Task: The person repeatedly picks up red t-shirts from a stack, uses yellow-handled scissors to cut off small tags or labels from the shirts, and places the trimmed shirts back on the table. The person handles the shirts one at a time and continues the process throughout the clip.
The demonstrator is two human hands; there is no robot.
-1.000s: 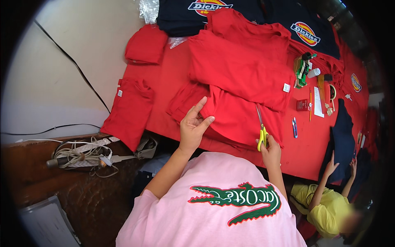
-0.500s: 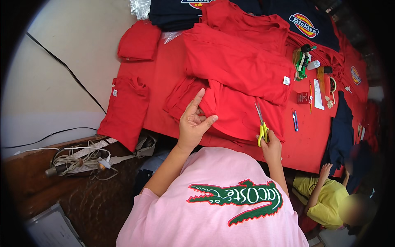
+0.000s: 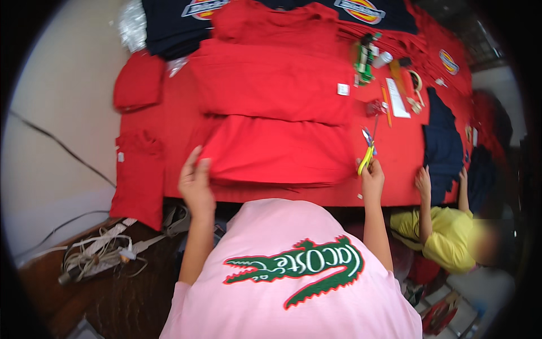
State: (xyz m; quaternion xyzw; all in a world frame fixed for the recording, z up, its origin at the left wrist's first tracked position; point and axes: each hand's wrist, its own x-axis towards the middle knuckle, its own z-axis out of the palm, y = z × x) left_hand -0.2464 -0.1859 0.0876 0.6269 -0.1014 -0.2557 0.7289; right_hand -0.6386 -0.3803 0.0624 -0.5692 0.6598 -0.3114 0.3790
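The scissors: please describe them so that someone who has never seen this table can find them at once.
Start from the big table covered in red cloth. Go to its near edge on the person's right side, where the right hand rests beside the folded red garment. The scissors stand in that hand, blades pointing away; their yellow handles are the only yellow there.

1. I see a table covered in red cloth (image 3: 175, 130); its near edge runs in front of me.
2. Folded red garments (image 3: 276, 118) lie stacked across its middle.
3. Dark navy garments (image 3: 169, 28) lie along the far edge.
4. At the right lie a white ruler (image 3: 397, 97), an orange pencil (image 3: 386, 106) and a green tool (image 3: 362, 56).
5. A navy piece (image 3: 441, 148) lies at the right end.
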